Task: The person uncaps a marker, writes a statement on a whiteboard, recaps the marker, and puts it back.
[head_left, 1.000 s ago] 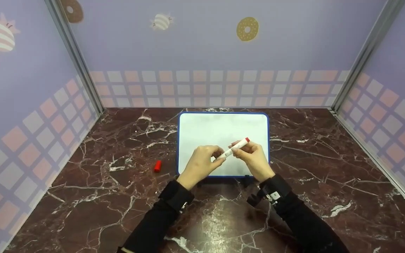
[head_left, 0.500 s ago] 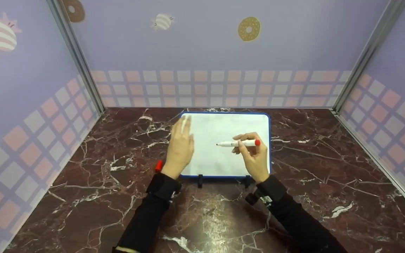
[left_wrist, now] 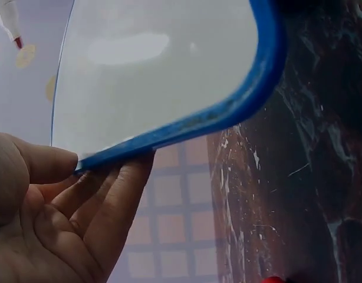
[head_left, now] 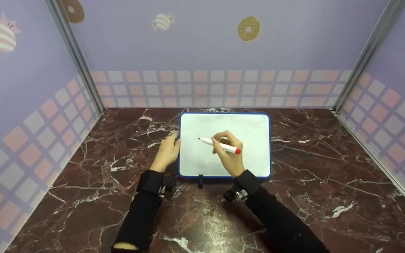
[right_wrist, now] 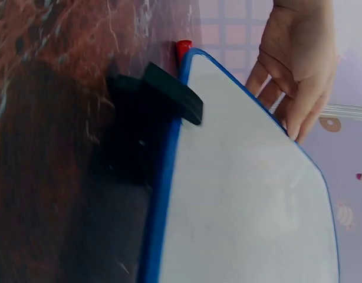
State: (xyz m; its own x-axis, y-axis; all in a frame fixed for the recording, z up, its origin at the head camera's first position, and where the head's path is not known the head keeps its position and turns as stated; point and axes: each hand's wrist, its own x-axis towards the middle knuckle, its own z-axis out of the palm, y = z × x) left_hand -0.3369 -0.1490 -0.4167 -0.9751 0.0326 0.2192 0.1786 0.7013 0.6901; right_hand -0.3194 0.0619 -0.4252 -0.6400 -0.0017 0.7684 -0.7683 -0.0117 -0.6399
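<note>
A whiteboard (head_left: 225,158) with a blue frame stands in the middle of the table. My left hand (head_left: 167,150) grips its left edge; the left wrist view shows the thumb (left_wrist: 48,164) at the front and the fingers behind. In front of the board, my right hand (head_left: 231,154) holds an uncapped white marker (head_left: 207,141) with a red end. Its tip points left and, in the left wrist view, appears clear of the board surface. A loose red cap (right_wrist: 183,47) lies beyond the board's corner in the right wrist view; the left arm hides it from the head view.
Black feet (head_left: 200,181) support the board's lower edge. Dark red marbled tabletop (head_left: 93,196) spreads around it. Patterned lilac walls (head_left: 202,52) enclose the back and both sides, with metal posts (head_left: 79,56) at the corners.
My left hand has left the marker, swung left and taken hold of the board's left edge. My right hand has turned the marker tip leftward and moved left over the board.
</note>
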